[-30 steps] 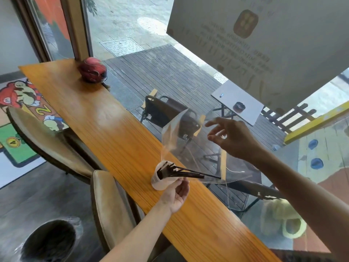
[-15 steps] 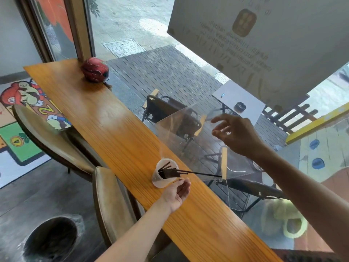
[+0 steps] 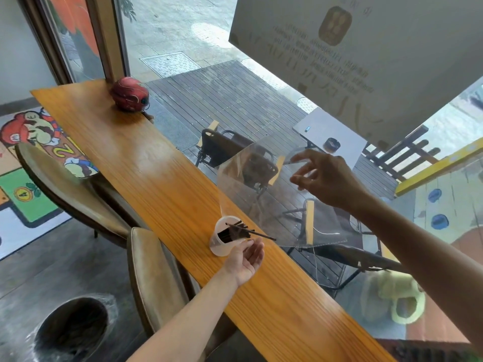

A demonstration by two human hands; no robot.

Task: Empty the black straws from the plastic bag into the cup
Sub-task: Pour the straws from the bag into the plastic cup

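A translucent white cup (image 3: pixel 216 242) leans on the wooden counter (image 3: pixel 156 173), its mouth facing the bag. My left hand (image 3: pixel 245 257) holds it at the rim, palm up. A bunch of black straws (image 3: pixel 231 234) sits in the cup, and one straw pokes out to the right into the bag's mouth. My right hand (image 3: pixel 329 178) pinches the top edge of the clear plastic bag (image 3: pixel 261 202), which hangs open above and to the right of the cup. The rest of the bag looks see-through with nothing inside.
A red helmet-like ball (image 3: pixel 129 94) rests at the counter's far end. Two padded stools (image 3: pixel 154 278) (image 3: pixel 65 184) stand along the counter's left side, with a lined bin (image 3: pixel 70 330) on the floor. A glass window runs along the counter's right edge.
The straws have slid from the bag into the cup, leaving one sticking out. My right hand has lifted the bag slightly higher. The cup and left hand stayed in place.
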